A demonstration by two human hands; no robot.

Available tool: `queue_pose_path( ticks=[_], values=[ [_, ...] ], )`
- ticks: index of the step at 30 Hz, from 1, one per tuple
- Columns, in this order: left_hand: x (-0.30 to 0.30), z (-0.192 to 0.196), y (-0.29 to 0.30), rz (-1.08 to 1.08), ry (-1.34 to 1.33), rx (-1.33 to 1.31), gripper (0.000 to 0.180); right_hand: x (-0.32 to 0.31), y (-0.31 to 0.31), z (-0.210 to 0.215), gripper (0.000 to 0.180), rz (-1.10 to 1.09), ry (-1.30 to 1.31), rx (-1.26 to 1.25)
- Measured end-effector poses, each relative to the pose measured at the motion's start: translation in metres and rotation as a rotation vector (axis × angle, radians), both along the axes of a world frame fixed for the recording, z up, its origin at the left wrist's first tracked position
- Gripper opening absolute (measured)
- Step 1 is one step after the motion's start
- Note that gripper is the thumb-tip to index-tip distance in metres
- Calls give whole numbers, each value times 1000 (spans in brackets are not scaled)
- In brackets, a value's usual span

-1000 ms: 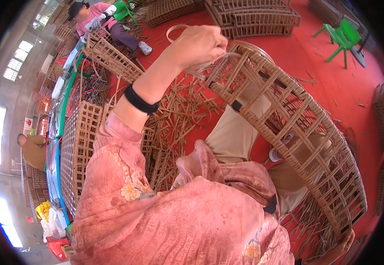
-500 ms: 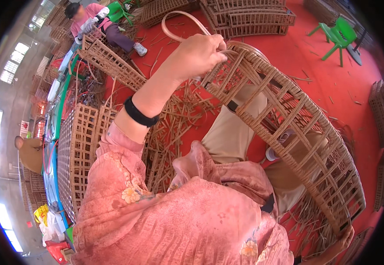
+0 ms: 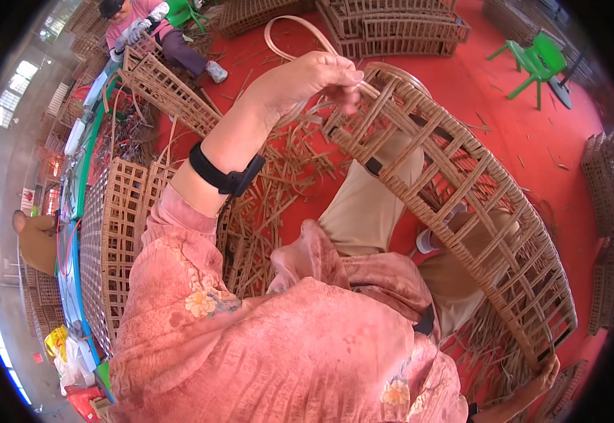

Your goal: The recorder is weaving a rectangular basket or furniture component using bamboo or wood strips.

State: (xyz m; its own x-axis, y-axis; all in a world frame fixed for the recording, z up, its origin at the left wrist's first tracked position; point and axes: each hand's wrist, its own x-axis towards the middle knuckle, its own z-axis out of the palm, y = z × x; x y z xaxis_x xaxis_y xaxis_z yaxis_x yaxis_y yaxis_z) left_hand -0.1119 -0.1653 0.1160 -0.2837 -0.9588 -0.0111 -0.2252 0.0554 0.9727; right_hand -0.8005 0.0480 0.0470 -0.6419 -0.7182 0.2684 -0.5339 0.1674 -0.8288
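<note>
A long woven wicker basket (image 3: pixel 455 185) lies tilted across my lap, its open lattice side turned up and my trousers visible through it. At its far left corner my left hand (image 3: pixel 315 83) is closed on a pale cane strip (image 3: pixel 276 37). The strip rises in a loop beyond the hand and comes out by the basket's rim; the fingertips are slightly smeared by motion. My right hand (image 3: pixel 545 375), low at the right, grips the basket's near corner. Part of that hand is hidden behind the rim.
Cut cane scraps (image 3: pixel 261 211) litter the red floor around my legs. Wicker baskets (image 3: pixel 120 233) stand close on my left; more are stacked ahead (image 3: pixel 398 32). A green chair (image 3: pixel 536 60) is at the far right. Another person (image 3: pixel 155 32) sits working on a basket at the far left.
My left hand has turned at the wrist, tilting its fingers downward and bringing the wristband's dark block into sight. The whole view has shifted slightly. My right hand keeps its grip.
</note>
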Motion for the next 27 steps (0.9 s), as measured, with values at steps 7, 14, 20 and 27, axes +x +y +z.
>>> queue_pose_path(
  ticks=[7, 14, 20, 27],
  values=[
    [14, -10, 13, -63, 20, -13, 25, 3, 1, 4, 20, -9, -10, 13],
    [25, -37, 26, -158, 67, -123, 27, 4, -1, 7, 21, -15, -30, 32],
    [21, -30, 50, -80, -443, -413, 22, 17, -1, 8, 22, 23, -90, -9],
    [37, -40, 49, 8, -428, -403, 19, 13, -3, 5, 22, -3, -85, -29]
  ],
)
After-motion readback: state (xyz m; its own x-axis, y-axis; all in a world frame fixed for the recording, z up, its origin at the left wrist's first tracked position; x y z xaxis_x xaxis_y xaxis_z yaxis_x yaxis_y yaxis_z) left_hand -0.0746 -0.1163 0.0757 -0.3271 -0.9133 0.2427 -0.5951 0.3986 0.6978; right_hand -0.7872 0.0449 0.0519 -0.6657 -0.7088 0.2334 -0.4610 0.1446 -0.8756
